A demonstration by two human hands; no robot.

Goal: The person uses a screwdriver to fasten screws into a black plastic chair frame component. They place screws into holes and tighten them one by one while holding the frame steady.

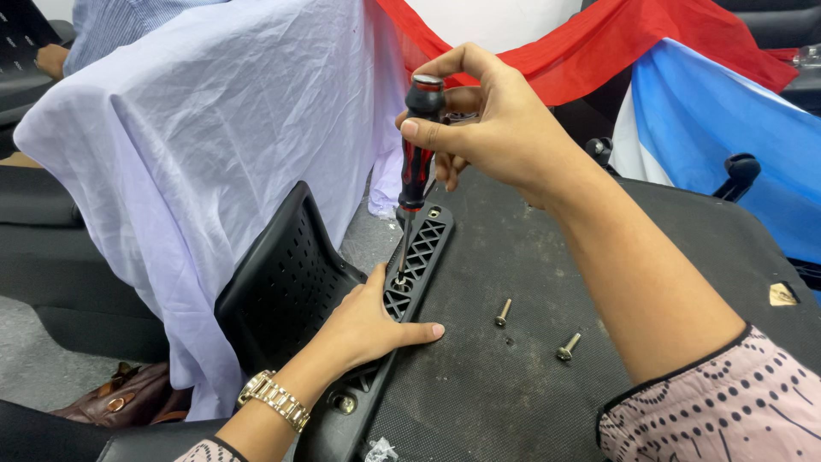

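- Now, right hand (500, 120) up at 12 o'clock, fingers pinched round the top of the screwdriver (416, 154), thumb and forefinger at the red cap.
- Screwdriver close to upright, red-and-black handle above, thin shaft dropping to a hole in the bracket (416, 261); tip hidden in the lattice, so seating on a screw head cannot be told.
- Left hand (368, 329) at 7 o'clock, lying flat across the bracket and the edge of the seat pad (547, 342), fingers spread and pressing, gripping nothing; gold watch (274, 399) on the wrist.
- Bracket: black plastic strip with diamond cut-outs, running from 12 toward 7 o'clock along the pad's left edge, joined to the perforated black chair back (286, 282) at 9 o'clock.
- Two loose screws (503, 312) on the pad at 4 o'clock from the left hand, second screw (568, 346) further right, both apart from the bracket.
- One bolt head (344, 402) showing low in the bracket near 6 o'clock.
- Best done, by judgement: shaft held in line with the hole, steady downward push, slow turns from the fingertips.
- Left palm kept firm so the bracket cannot shift; thumb kept clear of the tip, which sits just beside it.
- Risk of slipping and stripping if the handle leans.
- White cloth (214, 128) draped at 10 o'clock, red cloth (616, 43) and blue cloth (727, 128) at 1 to 2 o'clock, brown bag (128, 398) on the floor at 8 o'clock.
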